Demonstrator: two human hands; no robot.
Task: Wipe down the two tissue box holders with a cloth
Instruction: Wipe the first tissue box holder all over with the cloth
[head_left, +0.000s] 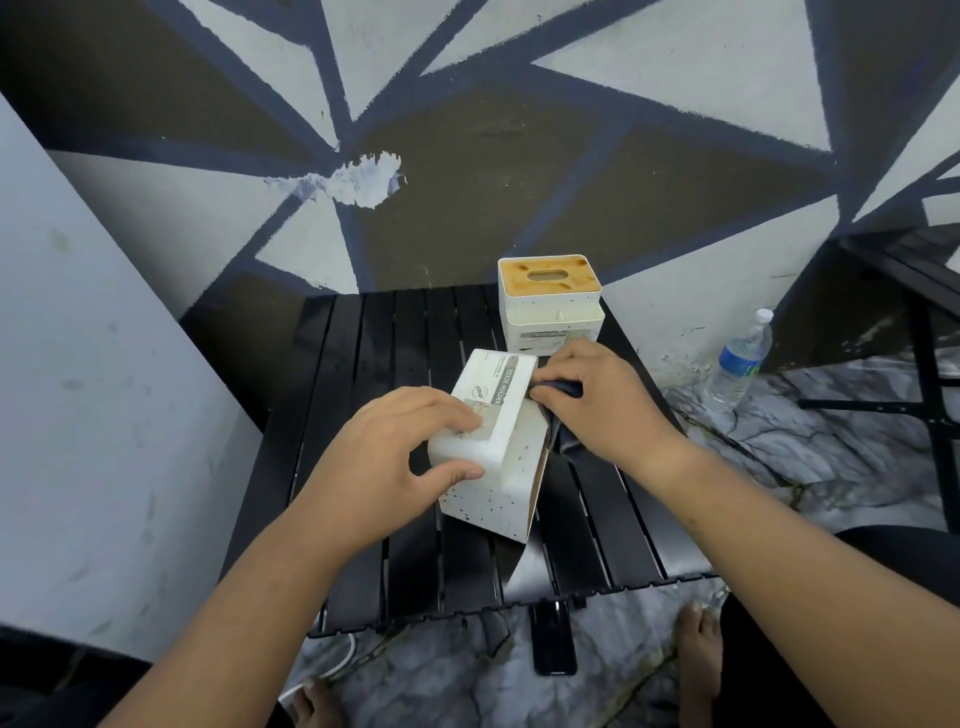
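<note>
On the black surface (363, 364), the left hand (395, 452) curls its fingers (447, 410) round the tipped box (498, 483) to keep it still while the right hand (602, 400) holds the cloth (566, 388) against its side.

Mostly hidden: cloth (569, 444) under right hand (597, 400); far holder (550, 306) label print unreadable.
</note>
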